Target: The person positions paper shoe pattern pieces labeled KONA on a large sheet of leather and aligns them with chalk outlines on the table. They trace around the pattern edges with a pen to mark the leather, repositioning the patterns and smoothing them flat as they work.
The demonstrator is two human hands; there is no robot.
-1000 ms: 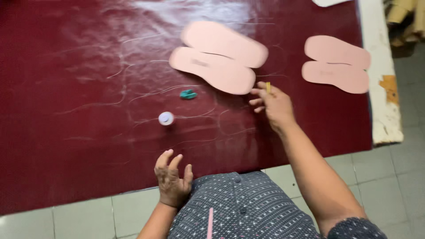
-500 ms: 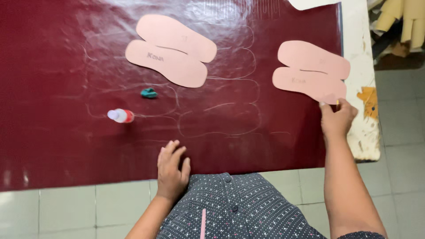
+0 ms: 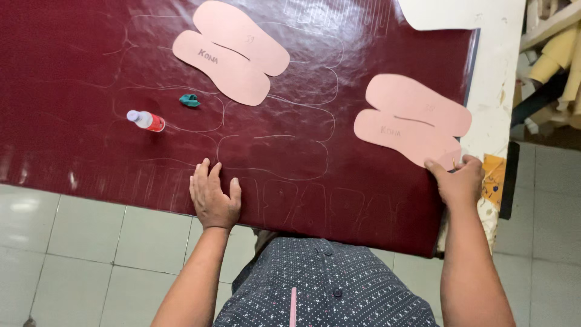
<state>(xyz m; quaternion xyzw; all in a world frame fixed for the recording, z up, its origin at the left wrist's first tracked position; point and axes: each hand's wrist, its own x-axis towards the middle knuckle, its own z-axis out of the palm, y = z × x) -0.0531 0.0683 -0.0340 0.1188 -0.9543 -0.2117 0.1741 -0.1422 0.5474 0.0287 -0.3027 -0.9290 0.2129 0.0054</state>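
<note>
Now: left hand (image 3: 213,195) open, flat on dark red sheet (image 3: 78,72) near its front edge. Right hand (image 3: 460,181) pinching near corner of pink sole pattern (image 3: 411,124), by sheet's right edge. Second pink pattern (image 3: 233,51) well apart, with small bottle (image 3: 145,120) and green cap (image 3: 189,100).

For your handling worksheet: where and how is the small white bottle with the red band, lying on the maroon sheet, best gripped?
Pinch the small bottle across its red-banded body from above; it lies on its side, clear of the green cap.
</note>
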